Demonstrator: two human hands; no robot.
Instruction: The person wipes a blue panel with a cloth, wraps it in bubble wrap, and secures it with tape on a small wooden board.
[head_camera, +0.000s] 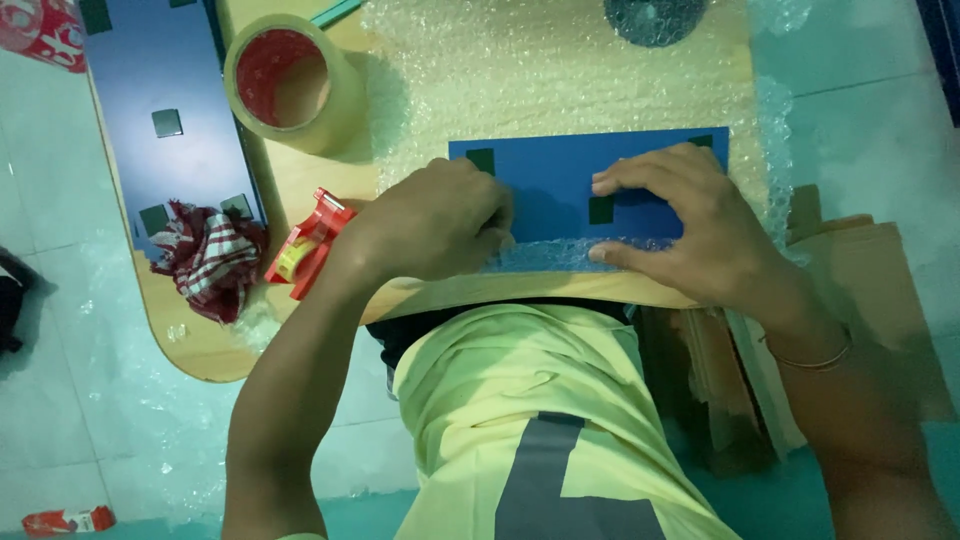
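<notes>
A blue flat panel (560, 180) with small dark square patches lies on a sheet of bubble wrap (520, 90) spread over a wooden table (300, 175). My left hand (440, 225) pinches the near edge of the bubble wrap and folds it up over the panel's lower left edge. My right hand (690, 225) presses on the panel, thumb under the folded wrap edge, fingers spread over a dark patch.
A big roll of clear tape (290, 80) stands at the left. A red tape dispenser (305, 245) and a checked cloth (210, 255) lie near the table's front left. A second blue panel (170, 90) lies far left. Cardboard sheets (850, 290) lean at right.
</notes>
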